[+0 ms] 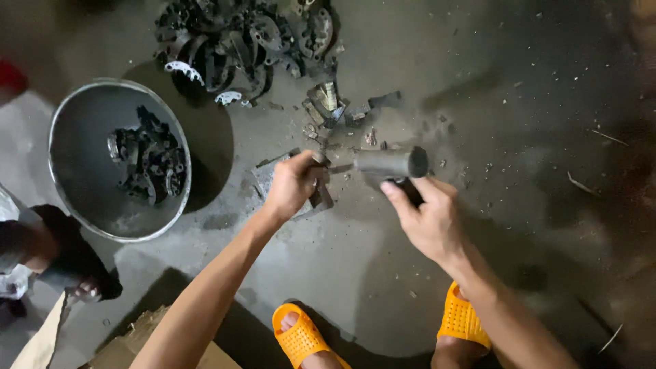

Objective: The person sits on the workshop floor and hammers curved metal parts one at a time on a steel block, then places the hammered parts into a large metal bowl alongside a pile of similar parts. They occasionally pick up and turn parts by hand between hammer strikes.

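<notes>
The right hand [432, 220] held a dark hammer [395, 165], and its fingers were wrapped tight around the handle. Most of the handle was hidden inside the hand, so only the heavy round head showed, lying sideways just above the floor [478, 89]. The left hand [292, 184] was closed on a small dark metal piece [320, 195] and pressed it down on the floor, right beside the hammer head. The piece was mostly covered by the fingers, so its shape was hard to tell.

Little broken bits [335, 109] lay on the floor just past the hands. Farther up sat a heap of dark curved metal parts [239, 41], cut off by the top edge. To the left stood a round metal bowl [75, 130] with more dark parts [150, 160] inside; they were too dark to make out well.

Two orange sandals [301, 338] showed at the bottom, the right one partly hidden behind the arm. Another person's foot [85, 290] peeked in at the left edge, and some brown cardboard [130, 345] was cut off below
</notes>
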